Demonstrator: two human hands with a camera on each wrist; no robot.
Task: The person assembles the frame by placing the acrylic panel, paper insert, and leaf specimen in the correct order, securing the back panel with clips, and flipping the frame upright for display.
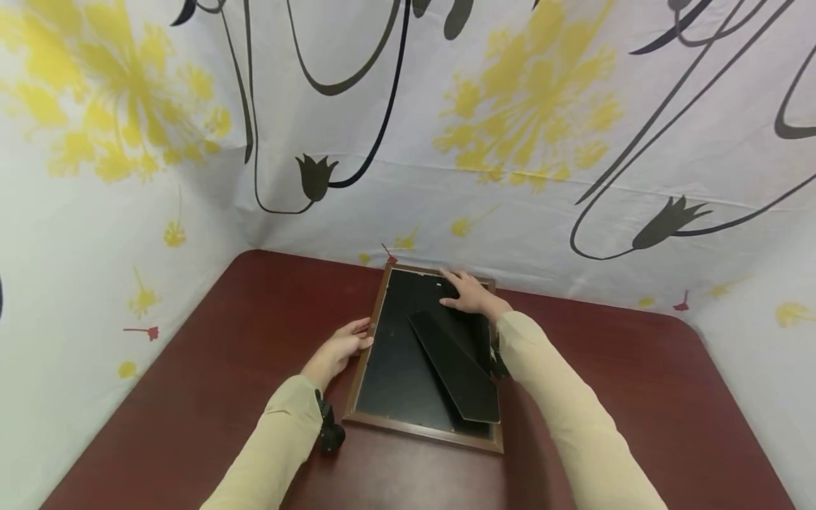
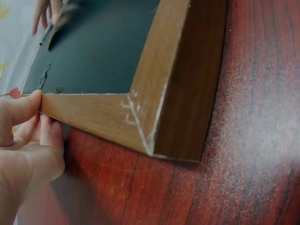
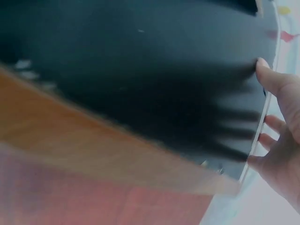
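A picture frame [image 1: 389, 386] lies with its black backing up on the dark red table, its brown wooden border around it. A long black stand leg [image 1: 455, 368] slants across the backing, its wide near end raised off it. My left hand [image 1: 343, 347] grips the frame's left side; in the left wrist view its thumb rests on the wooden border and its fingers curl below. At the far right of the backing is my right hand [image 1: 470, 292], its fingers spread toward the far edge. Dark finger-shaped reflections or shadows show on the backing in the right wrist view.
The table [image 1: 191, 368] extends to both sides of the frame. White cloth [image 1: 382, 142] with yellow and dark flower prints hangs behind and beside it. A small black wrist device [image 1: 330, 432] sits at my left cuff.
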